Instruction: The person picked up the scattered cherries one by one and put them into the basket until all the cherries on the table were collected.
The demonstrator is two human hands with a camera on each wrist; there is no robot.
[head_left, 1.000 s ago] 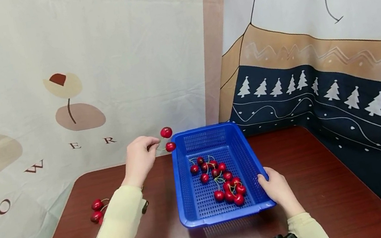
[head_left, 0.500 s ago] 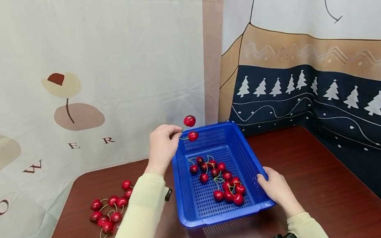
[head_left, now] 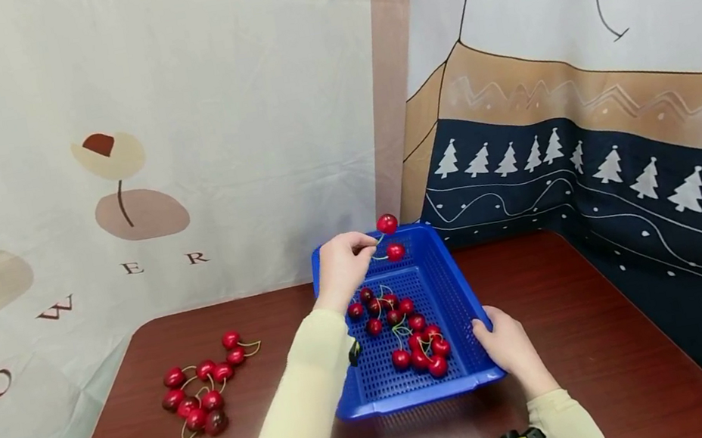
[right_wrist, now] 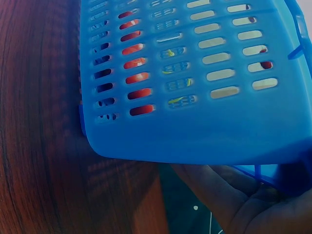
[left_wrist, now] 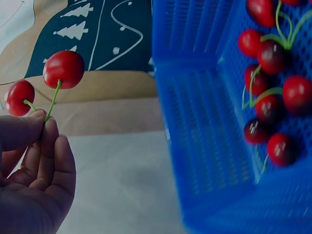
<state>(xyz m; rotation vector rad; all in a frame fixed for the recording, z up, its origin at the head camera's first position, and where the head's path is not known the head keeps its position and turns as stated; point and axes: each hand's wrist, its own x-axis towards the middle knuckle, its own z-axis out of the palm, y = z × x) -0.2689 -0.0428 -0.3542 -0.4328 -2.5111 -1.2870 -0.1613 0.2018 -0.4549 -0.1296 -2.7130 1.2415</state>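
Cherries (head_left: 395, 251), a pair on thin green stems, show just right of the frame's middle in the head view, one above the other. The left hand (head_left: 341, 268) pinches their stems between thumb and fingertips, and both fruits stand out to the right of it. The upper one overlaps the far rim of a blue basket (head_left: 414, 399); the lower one shows against its perforated far wall. Inside the basket, below the frame's middle, lies a loose cluster of dark and bright red cherries (head_left: 417, 322). The right hand (head_left: 510, 344), at lower right, holds the basket's right side near the front corner, its thumb over the rim. Another group of cherries (head_left: 212, 400) lies at lower left on the reddish-brown table (head_left: 603, 332), well apart from the basket. Pale yellow sleeves (head_left: 295, 412) come in from the bottom. Behind rises a printed backdrop (head_left: 251, 112), with white trees (head_left: 688, 194) at right.

In the left wrist view, the held pair is at upper left, the stems meeting between thumb and index finger; the other fingers curl below. The basket fills the right side, with cherries at the right edge.

In the right wrist view, the basket's slotted wall spans the top and centre, red fruit showing through the slots. The right hand is at lower right, against the edge; its fingertips are hidden.
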